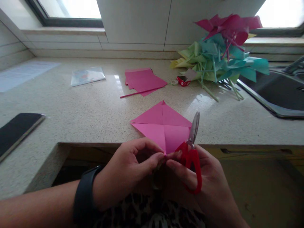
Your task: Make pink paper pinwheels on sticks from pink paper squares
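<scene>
Bare forearms, a black wristband (pixel 85 190) on the left wrist.

Pink sheet (pixel 163 126): matt paper, creased, smooth. Scissors (pixel 192 152): glossy red plastic handles, dull grey metal blades. Surface (pixel 95 107): speckled pale stone, polished, with window glare on it. Pinwheel pile (pixel 220 53): matt paper in pink, teal and yellow-green, on thin plastic-looking sticks. Pink stack (pixel 143 80): matt paper. Sink (pixel 275 91): brushed metal. Wristband (pixel 85 193): matt black, rubbery. Wall: smooth glossy tile.
</scene>
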The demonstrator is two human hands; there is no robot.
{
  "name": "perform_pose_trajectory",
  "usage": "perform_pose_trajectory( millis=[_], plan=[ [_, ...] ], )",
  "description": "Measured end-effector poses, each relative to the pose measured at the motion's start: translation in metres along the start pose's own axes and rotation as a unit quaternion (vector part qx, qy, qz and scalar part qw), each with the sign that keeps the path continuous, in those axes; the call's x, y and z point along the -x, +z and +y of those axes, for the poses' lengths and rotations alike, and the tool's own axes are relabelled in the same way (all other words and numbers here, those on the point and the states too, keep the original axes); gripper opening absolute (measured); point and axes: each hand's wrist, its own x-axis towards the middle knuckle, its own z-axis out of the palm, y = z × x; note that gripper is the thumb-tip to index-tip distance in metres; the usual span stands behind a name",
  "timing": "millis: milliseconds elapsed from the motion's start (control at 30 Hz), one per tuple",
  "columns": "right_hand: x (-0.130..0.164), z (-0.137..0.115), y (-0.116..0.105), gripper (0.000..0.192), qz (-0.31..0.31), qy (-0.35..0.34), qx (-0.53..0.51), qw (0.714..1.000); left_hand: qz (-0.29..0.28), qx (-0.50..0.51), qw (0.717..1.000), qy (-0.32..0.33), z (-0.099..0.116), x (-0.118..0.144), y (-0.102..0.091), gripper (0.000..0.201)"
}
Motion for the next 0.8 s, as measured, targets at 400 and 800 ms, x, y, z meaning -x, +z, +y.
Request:
perform_pose_trajectory(
  millis=[400,800],
  plan=[
    [0.0,-0.0018,0.0092,0.023,0.034,0.005,-0.015,0.999,0.002,-0.019,1.0,-0.009,0.0037,0.0008,-0.0001,0.019],
    [-0.0011,0.0017,0.0081,0.026,0.054,0.014,-0.037,0.998,0.012,0.036,0.996,-0.077,0.0059,0.0018,-0.0005,0.035]
  ],
)
